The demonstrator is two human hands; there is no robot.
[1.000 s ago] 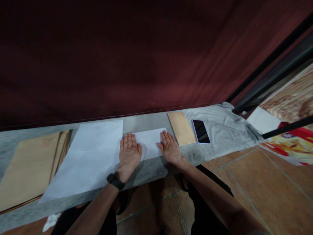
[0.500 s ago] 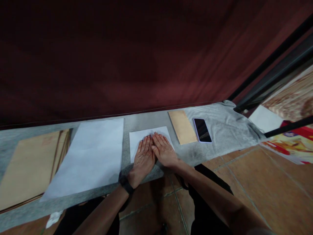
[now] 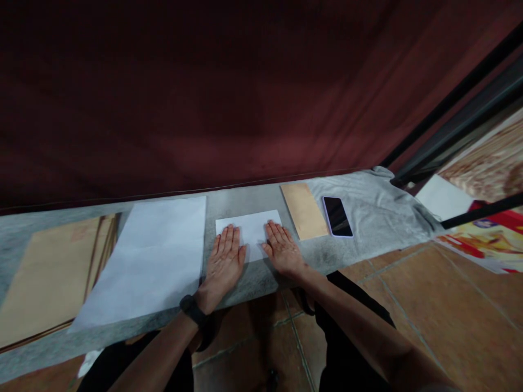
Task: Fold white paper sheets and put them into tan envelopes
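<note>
- Small white paper [image 3: 255, 234]: smooth, matte, rectangular, lies flat btwn the 2 hands; single or folded, can't tell.
- Big white sheet [image 3: 151, 261]: smooth w/ faint creases, large 4-sided piece, just L of L hand.
- Brown envelopes [image 3: 53, 272]: stiff kraft-type paper, flat overlapping stack, farther out L of L hand, past big sheet.
- Small brown envelope [image 3: 305, 211]: plain tan paper, narrow rect., just beyond R hand & to its R.
- Phone [image 3: 337, 216]: glossy dark screen, rounded corners, pale purple edge; R of R hand, past small envelope.
- Grey cloth [image 3: 376, 207]: soft, mottled, flat under hands & papers, wrinkled far R of R hand.
- L hand [image 3: 225, 261]: palm down, flattened out, fingers straight & close tog., thumb out twd R hand; fingers on L part of small paper, grips nothing. Black band [image 3: 193, 310] on wrist.
- R hand [image 3: 283, 250]: palm down, flat too, fingers extended, thumb pointing twd L hand; on R edge of small paper, nothing grasped.
- Hands apart, paper showing in the gap.
</note>
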